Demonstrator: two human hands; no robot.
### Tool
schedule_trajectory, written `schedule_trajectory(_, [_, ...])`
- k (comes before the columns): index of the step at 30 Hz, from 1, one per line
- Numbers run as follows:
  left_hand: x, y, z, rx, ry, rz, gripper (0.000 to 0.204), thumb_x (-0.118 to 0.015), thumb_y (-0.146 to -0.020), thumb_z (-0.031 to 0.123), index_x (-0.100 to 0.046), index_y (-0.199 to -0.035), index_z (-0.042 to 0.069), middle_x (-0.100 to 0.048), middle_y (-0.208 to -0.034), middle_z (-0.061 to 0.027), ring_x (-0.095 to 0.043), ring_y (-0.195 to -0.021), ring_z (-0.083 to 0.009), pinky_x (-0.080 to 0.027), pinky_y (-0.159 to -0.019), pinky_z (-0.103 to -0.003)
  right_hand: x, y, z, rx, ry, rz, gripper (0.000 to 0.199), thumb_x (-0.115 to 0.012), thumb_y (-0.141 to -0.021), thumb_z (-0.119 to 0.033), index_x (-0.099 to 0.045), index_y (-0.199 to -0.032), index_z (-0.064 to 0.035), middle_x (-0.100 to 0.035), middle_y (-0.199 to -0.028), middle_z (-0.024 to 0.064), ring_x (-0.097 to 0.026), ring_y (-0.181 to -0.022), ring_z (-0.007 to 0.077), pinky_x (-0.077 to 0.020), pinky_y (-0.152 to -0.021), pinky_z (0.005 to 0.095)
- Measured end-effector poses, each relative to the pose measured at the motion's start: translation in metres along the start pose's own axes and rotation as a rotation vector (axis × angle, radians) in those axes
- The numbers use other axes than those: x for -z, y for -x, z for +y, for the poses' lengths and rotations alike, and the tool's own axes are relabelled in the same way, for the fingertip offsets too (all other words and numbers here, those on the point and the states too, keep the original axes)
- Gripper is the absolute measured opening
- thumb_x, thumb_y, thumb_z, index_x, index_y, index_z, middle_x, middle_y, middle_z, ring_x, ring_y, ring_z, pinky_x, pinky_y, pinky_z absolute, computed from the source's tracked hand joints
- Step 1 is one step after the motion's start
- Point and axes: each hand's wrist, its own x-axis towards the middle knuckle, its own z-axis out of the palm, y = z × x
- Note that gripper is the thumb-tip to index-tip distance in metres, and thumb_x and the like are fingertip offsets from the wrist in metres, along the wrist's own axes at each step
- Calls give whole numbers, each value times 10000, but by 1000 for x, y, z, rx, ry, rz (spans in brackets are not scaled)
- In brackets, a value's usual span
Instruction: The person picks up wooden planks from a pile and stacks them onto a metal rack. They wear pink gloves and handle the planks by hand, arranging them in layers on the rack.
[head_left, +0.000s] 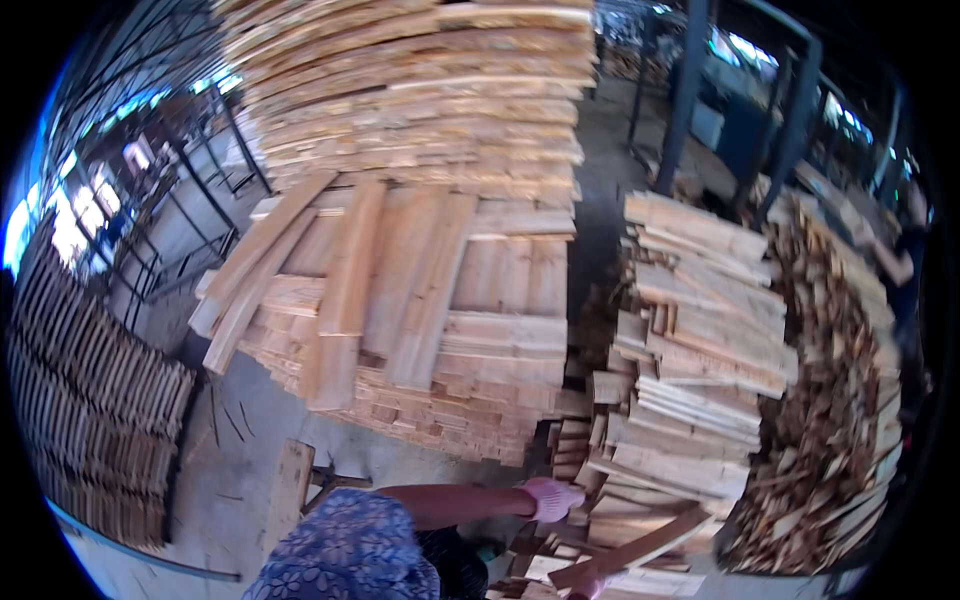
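Note:
My left hand point(553, 499), in a pink glove, reaches in from a blue floral sleeve point(345, 548). It hovers at the left edge of the right-hand plank stack point(690, 425), fingers loosely extended and slightly blurred, with nothing visible in them. Low in the view, my right hand point(590, 586), also gloved in pink, is closed at the near end of a short wooden board point(635, 548). That board slants up to the right across the stack's near end. Part of the right hand is cut off or hidden by the board.
A broad plank stack point(500, 345) with loose boards on top stands ahead, before a taller lumber pile point(420, 110). Dark slatted stacks point(100, 400) are at left. Scrap wood point(825, 450) heaps up at right, near another person point(905, 265). Steel posts point(685, 95) rise behind.

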Motion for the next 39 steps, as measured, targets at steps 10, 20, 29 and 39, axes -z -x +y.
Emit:
schedule_trajectory(10, [162, 275, 2, -428, 667, 797, 443, -581, -1015, 112, -544, -1456, 103, -595, -1422, -126, -594, -1301, -251, -512, -1030, -382, 94, 76, -91, 423, -774, 173, 960, -756, -768, -118, -274, -1598, -137, -421, -1573, 182, -501, -1353, 342, -466, -1108, 402])
schedule_trajectory(20, [255, 259, -113, 472, -221, 997, 374, -641, -892, 141, -620, -1264, 172, -540, -1386, -134, -573, -1245, -381, -559, -941, -478, 168, 173, -347, 964, -997, -259, 970, -748, -843, -71, -201, -1643, -88, -444, -1511, 201, -536, -1273, 291, -481, -1066, 380])
schedule_trajectory(29, [249, 218, -182, 303, -198, 401, 433, -642, -928, 317, -591, -1313, 123, -533, -1350, -182, -483, -1313, -421, -413, -1073, -575, 151, 83, -522, 1082, -38, -373, 860, -691, -904, -419, -324, -1576, -26, -581, -1395, 256, -637, -1210, 294, -483, -1053, 373])
schedule_trajectory(39, [290, 313, -165, 335, -169, 774, 581, -637, -924, 454, -565, -1413, 147, -501, -1427, -209, -501, -1318, -417, -424, -1085, -539, 109, 52, -598, 1016, 7, 174, 862, -502, -988, -584, -240, -1621, -62, -517, -1436, 349, -533, -1304, 494, -429, -1089, 529])
